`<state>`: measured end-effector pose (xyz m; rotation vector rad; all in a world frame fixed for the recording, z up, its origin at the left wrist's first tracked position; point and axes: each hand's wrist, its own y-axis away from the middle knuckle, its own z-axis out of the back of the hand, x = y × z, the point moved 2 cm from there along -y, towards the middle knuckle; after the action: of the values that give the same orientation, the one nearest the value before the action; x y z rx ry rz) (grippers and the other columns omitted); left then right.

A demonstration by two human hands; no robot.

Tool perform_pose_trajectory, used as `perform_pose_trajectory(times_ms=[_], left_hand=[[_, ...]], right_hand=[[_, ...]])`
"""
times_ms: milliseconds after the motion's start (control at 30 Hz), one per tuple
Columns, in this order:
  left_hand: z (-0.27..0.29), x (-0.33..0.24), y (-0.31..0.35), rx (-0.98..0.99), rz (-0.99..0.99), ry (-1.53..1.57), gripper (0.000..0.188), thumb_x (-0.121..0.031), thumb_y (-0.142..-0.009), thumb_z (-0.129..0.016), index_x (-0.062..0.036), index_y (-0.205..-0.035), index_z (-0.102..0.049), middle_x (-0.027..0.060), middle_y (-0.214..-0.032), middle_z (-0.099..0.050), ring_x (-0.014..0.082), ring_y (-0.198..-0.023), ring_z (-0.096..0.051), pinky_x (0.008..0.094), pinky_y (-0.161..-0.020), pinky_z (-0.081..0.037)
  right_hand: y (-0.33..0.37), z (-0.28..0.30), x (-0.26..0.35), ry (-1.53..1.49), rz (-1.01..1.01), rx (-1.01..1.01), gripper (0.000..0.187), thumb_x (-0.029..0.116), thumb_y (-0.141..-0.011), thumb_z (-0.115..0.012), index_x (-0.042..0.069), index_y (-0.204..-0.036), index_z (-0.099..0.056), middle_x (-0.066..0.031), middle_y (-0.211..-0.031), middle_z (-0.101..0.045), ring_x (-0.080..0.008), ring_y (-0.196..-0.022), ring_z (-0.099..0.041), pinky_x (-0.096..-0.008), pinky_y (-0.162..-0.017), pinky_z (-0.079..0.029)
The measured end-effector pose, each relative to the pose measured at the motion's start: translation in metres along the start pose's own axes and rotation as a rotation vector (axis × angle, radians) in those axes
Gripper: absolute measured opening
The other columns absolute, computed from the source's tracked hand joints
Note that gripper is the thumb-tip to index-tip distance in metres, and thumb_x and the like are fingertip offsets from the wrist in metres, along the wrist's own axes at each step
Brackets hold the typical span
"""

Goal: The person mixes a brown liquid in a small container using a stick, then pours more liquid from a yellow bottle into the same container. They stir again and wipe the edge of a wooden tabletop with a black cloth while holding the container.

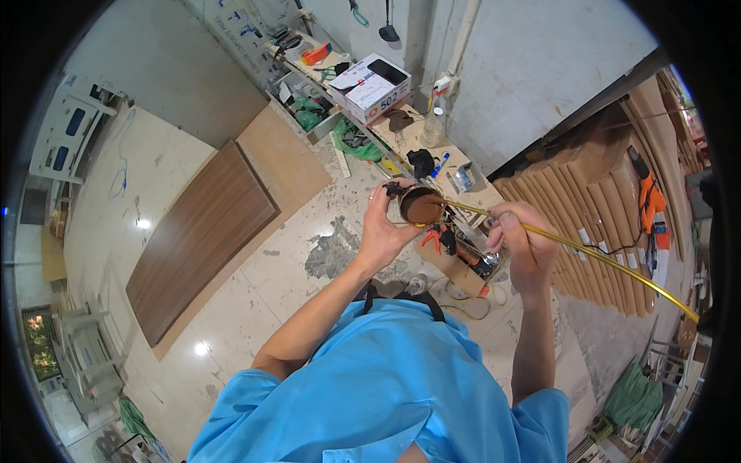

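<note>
My left hand (380, 231) is wrapped around a small round pot (422, 207) with a dark rim, its mouth tilted toward me. Reddish-brown matter shows inside it; whether this is wet or dry I cannot tell. Between the thumb and fingers of my right hand (526, 243) runs a long, shiny gold-coloured rod (610, 265). One end of the rod reaches the mouth of the pot, and the other stretches far out to the lower right. Red-handled pliers (440, 241) lie below the pot, among other tools.
A brown wood-grain panel (204, 239) lies on cardboard at left. Ahead, a cluttered narrow bench carries a white box (369, 87) with a phone on it, a clear bottle (434, 127) and a blue marker (440, 165). Stacked brown boards (575, 224) and an orange power tool (651, 202) stand right.
</note>
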<state>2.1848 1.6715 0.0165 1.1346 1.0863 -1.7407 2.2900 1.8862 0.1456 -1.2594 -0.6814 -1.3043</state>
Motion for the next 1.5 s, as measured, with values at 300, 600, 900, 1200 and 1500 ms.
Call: perform_pose_trajectory(times_ms=[300,600,900,1200,1500], left_hand=[[0.006,-0.009,-0.001,-0.020,-0.042,-0.034,0.074,-0.011,-0.068,-0.098,-0.0060,-0.135,-0.065,0.0101,-0.128,-0.065,0.0272,-0.122,-0.063,0.0412,-0.110,-0.049],[-0.001,-0.009,0.007,-0.018,-0.060,-0.098,0.069,-0.015,-0.069,-0.098,-0.0052,-0.129,-0.065,0.0125,-0.127,-0.065,0.0311,-0.120,-0.062,0.0429,-0.107,-0.050],[-0.007,-0.005,0.012,0.014,-0.027,-0.108,0.070,-0.015,-0.069,-0.097,-0.0041,-0.129,-0.064,0.0131,-0.123,-0.064,0.0313,-0.117,-0.062,0.0427,-0.106,-0.050],[-0.010,-0.006,0.014,0.023,-0.013,-0.114,0.068,-0.015,-0.069,-0.097,-0.0042,-0.128,-0.064,0.0136,-0.123,-0.064,0.0320,-0.119,-0.060,0.0437,-0.106,-0.049],[-0.014,-0.005,0.016,0.052,0.000,-0.133,0.067,-0.020,-0.070,-0.098,-0.0045,-0.126,-0.065,0.0128,-0.121,-0.065,0.0317,-0.119,-0.060,0.0446,-0.105,-0.049]], right_hand=[[-0.001,-0.011,-0.004,-0.006,0.005,0.014,0.023,0.010,-0.111,-0.059,-0.009,-0.114,-0.072,-0.0142,-0.095,-0.071,-0.0126,-0.071,-0.069,-0.0254,-0.063,-0.055],[0.000,-0.025,-0.020,-0.112,-0.255,0.006,0.025,0.014,-0.112,-0.060,-0.007,-0.113,-0.074,-0.0066,-0.080,-0.071,-0.0095,-0.067,-0.065,-0.0243,-0.063,-0.053],[-0.001,-0.018,-0.028,-0.123,-0.266,0.020,0.029,0.019,-0.113,-0.059,-0.008,-0.115,-0.070,-0.0114,-0.090,-0.071,-0.0131,-0.068,-0.069,-0.0254,-0.062,-0.056],[-0.003,-0.018,-0.026,-0.106,-0.320,0.005,0.030,0.021,-0.113,-0.059,-0.006,-0.113,-0.070,-0.0101,-0.088,-0.070,-0.0134,-0.069,-0.069,-0.0260,-0.064,-0.055],[-0.007,-0.012,-0.028,-0.027,-0.339,0.090,0.030,0.021,-0.113,-0.059,-0.006,-0.109,-0.072,-0.0102,-0.087,-0.070,-0.0126,-0.070,-0.069,-0.0256,-0.063,-0.055]])
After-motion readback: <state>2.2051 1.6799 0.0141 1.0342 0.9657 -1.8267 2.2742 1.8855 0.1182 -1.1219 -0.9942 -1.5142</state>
